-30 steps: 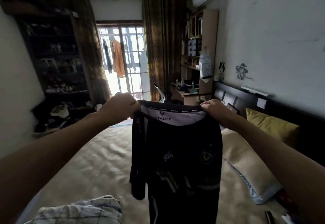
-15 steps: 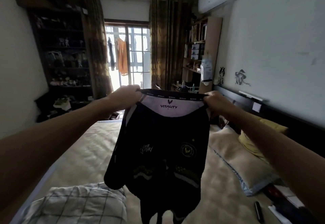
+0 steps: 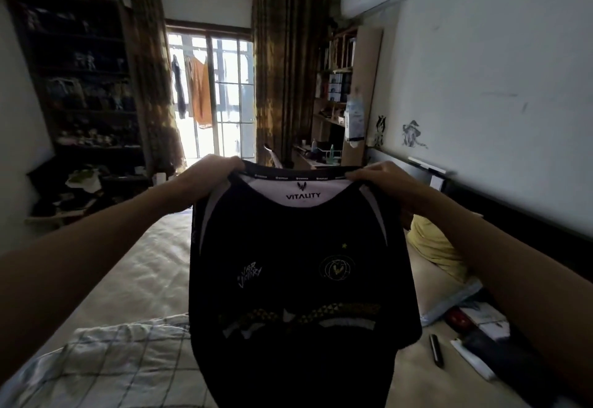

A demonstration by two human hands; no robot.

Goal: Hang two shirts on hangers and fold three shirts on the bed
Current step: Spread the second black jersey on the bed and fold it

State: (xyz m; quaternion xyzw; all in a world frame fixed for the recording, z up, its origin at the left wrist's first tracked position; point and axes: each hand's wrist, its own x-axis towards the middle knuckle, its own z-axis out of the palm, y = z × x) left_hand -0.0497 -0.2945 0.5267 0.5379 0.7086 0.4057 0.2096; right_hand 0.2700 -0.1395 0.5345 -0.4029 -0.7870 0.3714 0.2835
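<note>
Black jersey [image 3: 298, 273] held up over bed [image 3: 128, 279] — left hand [image 3: 211, 180] & right hand [image 3: 382, 180] fingers pinch shoulders at collar. Risk: uneven grip lets slick fabric slip — crooked lay-down, bad fold.

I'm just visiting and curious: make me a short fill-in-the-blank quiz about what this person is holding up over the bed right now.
1. The left hand and right hand hold up a black ____ by its shoulders.
2. The word printed inside the black shirt below the collar is ____.
3. The pillow near the headboard is ____ in colour.
4. A checked cloth lies on the ____ below the left arm.

Missing words: shirt; VITALITY; yellow; bed
</note>
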